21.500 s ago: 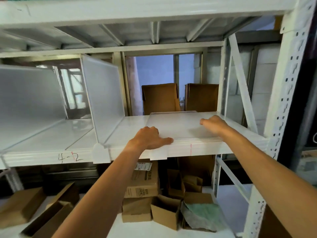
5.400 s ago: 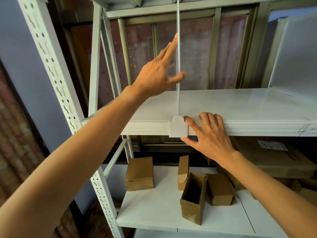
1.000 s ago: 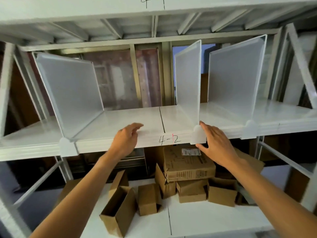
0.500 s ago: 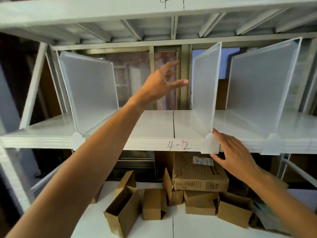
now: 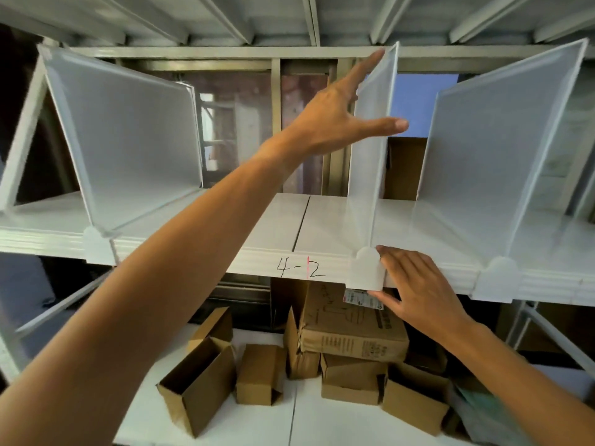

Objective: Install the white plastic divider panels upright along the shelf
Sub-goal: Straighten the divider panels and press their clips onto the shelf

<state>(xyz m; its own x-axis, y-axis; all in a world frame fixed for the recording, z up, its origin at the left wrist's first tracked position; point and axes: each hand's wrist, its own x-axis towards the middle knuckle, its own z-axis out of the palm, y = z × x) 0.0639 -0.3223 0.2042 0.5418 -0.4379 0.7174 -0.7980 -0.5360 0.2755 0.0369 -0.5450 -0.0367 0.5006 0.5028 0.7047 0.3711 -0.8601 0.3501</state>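
Three upright white divider panels [image 5: 128, 149] [image 5: 368, 162] [image 5: 483, 162], three front clips [image 5: 98, 247] [image 5: 367, 270] [image 5: 497, 280], two hands [image 5: 335, 120] [image 5: 417, 286], at least seven cardboard boxes [image 5: 351, 329].

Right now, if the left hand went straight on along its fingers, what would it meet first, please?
The left hand points up and right, fingertips near the top front corner of the middle divider panel, so probably that panel first; the upper shelf's beam lies beyond. Depth is unclear.

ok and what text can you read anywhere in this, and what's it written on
"4-2": handwritten in black on the front edge of the shelf, with a red vertical stroke just before the 2.
Sticker label on the cardboard box below the shelf: print too small to read.
Black print and a line drawing on that box's side: too blurred to read.
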